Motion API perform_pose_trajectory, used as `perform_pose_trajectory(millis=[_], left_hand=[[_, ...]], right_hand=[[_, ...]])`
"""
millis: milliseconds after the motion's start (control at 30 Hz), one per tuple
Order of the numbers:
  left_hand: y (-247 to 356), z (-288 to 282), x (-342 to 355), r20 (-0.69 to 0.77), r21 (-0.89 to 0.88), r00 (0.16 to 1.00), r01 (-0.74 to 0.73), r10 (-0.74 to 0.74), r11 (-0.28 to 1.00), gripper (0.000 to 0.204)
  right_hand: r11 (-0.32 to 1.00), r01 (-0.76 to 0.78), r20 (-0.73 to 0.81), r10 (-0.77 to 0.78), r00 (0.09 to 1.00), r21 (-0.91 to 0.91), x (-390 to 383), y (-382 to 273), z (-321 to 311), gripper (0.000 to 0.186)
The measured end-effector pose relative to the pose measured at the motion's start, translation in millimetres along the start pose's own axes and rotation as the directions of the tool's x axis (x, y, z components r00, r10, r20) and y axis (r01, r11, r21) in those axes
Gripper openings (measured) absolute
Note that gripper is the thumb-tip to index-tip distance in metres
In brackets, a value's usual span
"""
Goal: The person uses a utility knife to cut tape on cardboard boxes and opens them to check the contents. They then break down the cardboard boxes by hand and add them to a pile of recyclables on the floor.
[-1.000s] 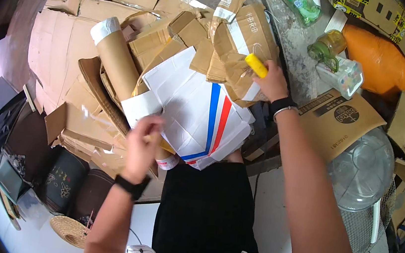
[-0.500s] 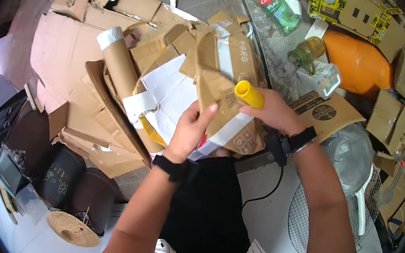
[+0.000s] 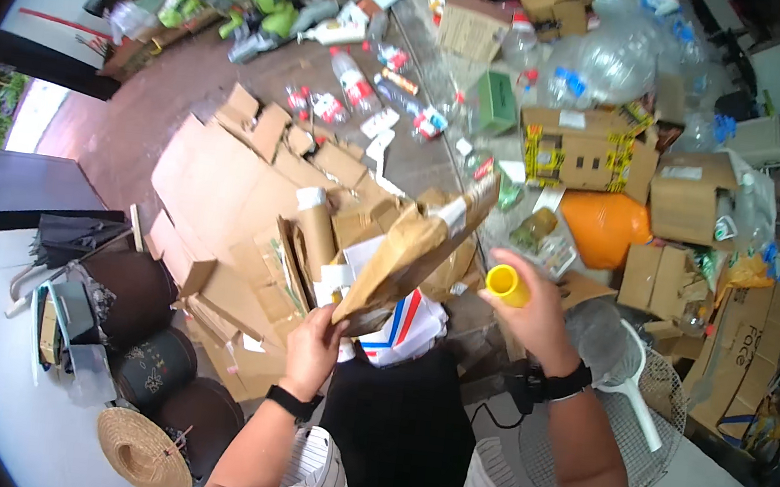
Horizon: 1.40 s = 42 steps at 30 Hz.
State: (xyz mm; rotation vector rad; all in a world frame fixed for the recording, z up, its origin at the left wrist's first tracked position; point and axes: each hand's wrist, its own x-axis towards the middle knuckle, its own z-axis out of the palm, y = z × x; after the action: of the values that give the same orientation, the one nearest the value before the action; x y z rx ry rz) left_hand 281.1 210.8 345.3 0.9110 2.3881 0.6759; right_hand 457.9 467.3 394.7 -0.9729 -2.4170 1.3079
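My left hand [image 3: 313, 352] pinches the lower edge of a brown cardboard piece [image 3: 400, 256], which stands tilted with white tape at its upper end. To the right, apart from the cardboard, my right hand [image 3: 543, 321] is closed around a yellow tube-shaped object [image 3: 507, 286]; its round, hollow-looking end faces up, and the rest is hidden in my fist. Below the cardboard shows a white sheet or bag [image 3: 411, 331] with red and blue stripes. Behind my left hand, a cardboard roll [image 3: 317, 233] leans among flattened boxes [image 3: 214, 180].
A white-handled round strainer [image 3: 637, 397] and a wire mesh rack [image 3: 668, 376] are at my right. Farther off lie an orange bag [image 3: 605, 230], a yellow-taped box [image 3: 588, 153] and several plastic bottles [image 3: 356, 81]. Dark rounded seats [image 3: 149, 372] and a straw hat [image 3: 145, 453] stand at left.
My view has widened toward the far floor. The cardboard has swung up from lying flatter, still in my left hand. My right hand has come off it with the yellow tube-shaped object.
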Motion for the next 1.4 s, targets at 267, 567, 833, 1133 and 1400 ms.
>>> perform_pose_trajectory(millis=[267,567,833,1133,1400], left_hand=[[52,-109,-38,-0.139,0.116,0.979,-0.134,0.149,0.984,0.024],[96,-162,-51,-0.178,-0.821,0.942,0.017,-0.284,0.571,0.020],[128,-192,-50,-0.058,-0.961,0.969,0.010,-0.238,0.276,0.026],[136,-215,-63,0.097,-0.990,0.993,0.104,-0.073,0.093,0.033],[123,-229,-74,0.016,-0.994,0.990,0.031,-0.140,0.102,0.040]], right_hand=[[0.977,0.209,-0.139,-0.202,0.969,0.037,9,-115,-71,0.077],[0.999,0.018,-0.245,-0.024,0.969,-0.029,10,-131,-106,0.047],[0.992,0.055,-0.437,0.002,0.899,0.117,-21,-180,-127,0.053],[0.903,0.430,-0.291,-0.410,0.864,0.006,-66,-249,-126,0.048],[0.796,0.601,0.114,-0.605,0.788,0.069,-77,-303,-58,0.043]])
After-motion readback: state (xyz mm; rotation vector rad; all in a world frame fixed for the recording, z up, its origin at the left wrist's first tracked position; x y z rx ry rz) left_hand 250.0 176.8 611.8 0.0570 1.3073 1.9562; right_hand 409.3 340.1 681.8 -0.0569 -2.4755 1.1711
